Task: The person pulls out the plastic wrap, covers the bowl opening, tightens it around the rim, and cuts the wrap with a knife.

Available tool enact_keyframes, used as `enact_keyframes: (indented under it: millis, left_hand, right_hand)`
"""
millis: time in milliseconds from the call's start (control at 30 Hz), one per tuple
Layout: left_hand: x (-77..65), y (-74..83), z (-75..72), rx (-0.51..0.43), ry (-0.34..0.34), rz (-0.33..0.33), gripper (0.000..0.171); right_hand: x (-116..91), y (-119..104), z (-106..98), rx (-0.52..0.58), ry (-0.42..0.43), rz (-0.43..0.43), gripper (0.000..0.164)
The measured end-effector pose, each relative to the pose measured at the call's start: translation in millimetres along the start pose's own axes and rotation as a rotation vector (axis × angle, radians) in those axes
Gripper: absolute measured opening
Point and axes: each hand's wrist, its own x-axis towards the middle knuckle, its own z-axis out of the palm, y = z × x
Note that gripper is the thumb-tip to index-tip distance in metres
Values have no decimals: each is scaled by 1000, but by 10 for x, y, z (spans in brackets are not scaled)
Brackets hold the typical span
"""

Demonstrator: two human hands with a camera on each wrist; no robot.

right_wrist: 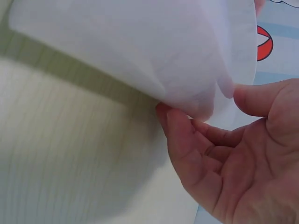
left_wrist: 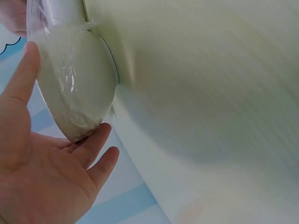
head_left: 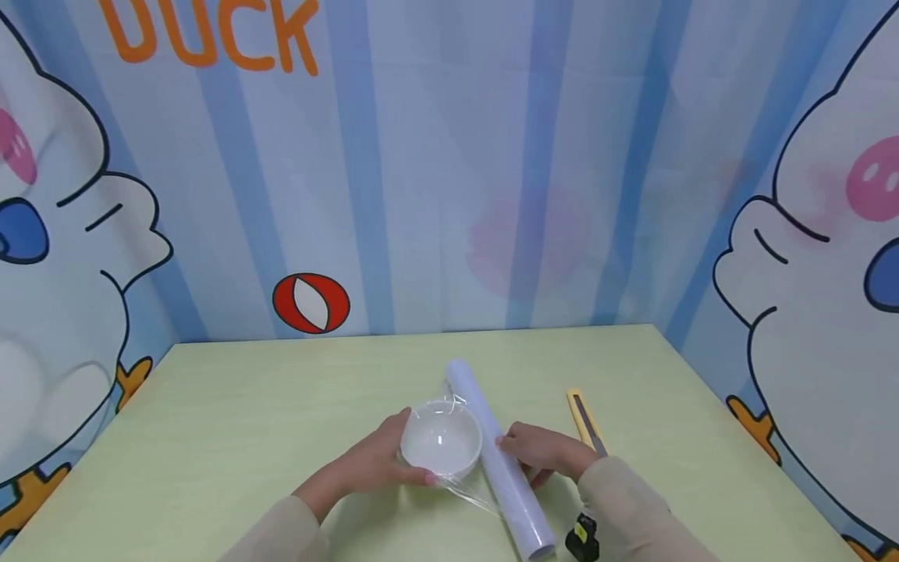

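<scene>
A white bowl (head_left: 441,443) stands on the table with clear cling film (head_left: 463,492) stretched over it. My left hand (head_left: 375,462) holds the bowl from its left side; in the left wrist view the thumb lies along the film-covered rim and fingertips touch the bowl (left_wrist: 81,77) lower down. Right of the bowl lies a long roll of cling film (head_left: 500,468), slanting from far to near. My right hand (head_left: 551,453) pinches the roll's right side, and the right wrist view shows the thumb above the white roll (right_wrist: 117,42) and curled fingers below it.
A yellow utility knife (head_left: 584,417) lies beyond the right wrist, partly covered by it. A small black and yellow object (head_left: 583,538) sits by the right sleeve. A patterned blue curtain (head_left: 442,172) stands behind the pale green table (head_left: 281,390).
</scene>
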Motion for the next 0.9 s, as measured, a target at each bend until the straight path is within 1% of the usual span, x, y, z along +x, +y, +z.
enact_keyframes:
  millis: [100,200,300,500,567,667,900]
  left_hand:
    - [62,-16,-32,-3,-23,40,85]
    - [109,-24,-65,2,-47,39,81]
    - [142,-27,-96,-4,-71,7,84]
    - [186,-45,-126,-9,-117,-95,96]
    - [191,-42,-123,-17,-125,-115,98]
    - [184,-20,-119,-37,-131,-116,98]
    - [181,6,-129,-45,-141,-107,96]
  right_hand:
    - [-12,-7,13,-9,44,8,26]
    - [-24,-12,29,-17,92,11,26]
    - [-31,-14,41,-31,124,19,26]
    - [-75,-17,56,-42,169,20,30]
    - [-89,-1,56,-33,171,22,31]
    - [-84,35,53,-10,158,27,32]
    - [-46,138,4,91,67,30,34]
